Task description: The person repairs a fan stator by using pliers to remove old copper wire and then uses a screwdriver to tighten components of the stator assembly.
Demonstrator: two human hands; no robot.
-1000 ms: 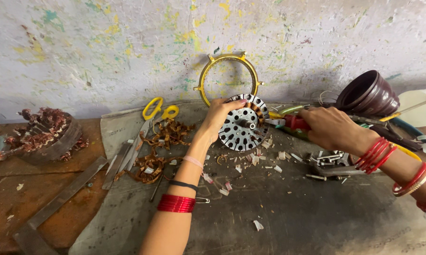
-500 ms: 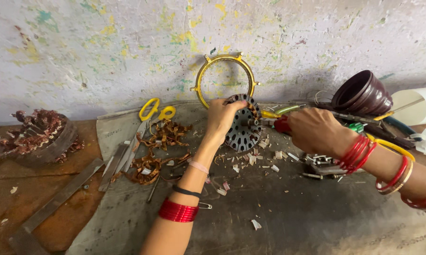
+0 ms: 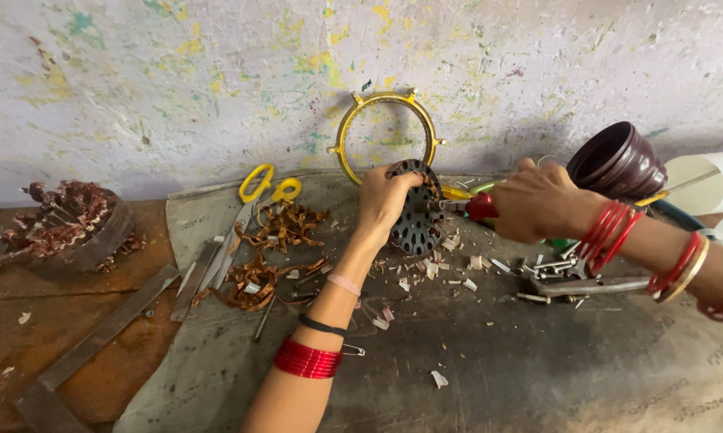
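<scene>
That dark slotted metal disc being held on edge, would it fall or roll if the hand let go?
Probably. The slotted disc stands on its thin rim, steadied only by the left hand, so it would likely tip flat or roll. It looks like solid metal, so likely stiff and heavy for its size.

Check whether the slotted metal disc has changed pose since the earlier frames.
Yes. The slotted metal disc has tipped from face-on to nearly edge-on, below the yellow ring, held by the left hand.

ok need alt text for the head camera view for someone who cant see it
A person's left hand holds a round, slotted metal core on edge on a grey work mat, while the right hand pushes a red-handled tool against it. Yellow-handled scissors, copper wire scraps and a yellow ring lie nearby.
</scene>
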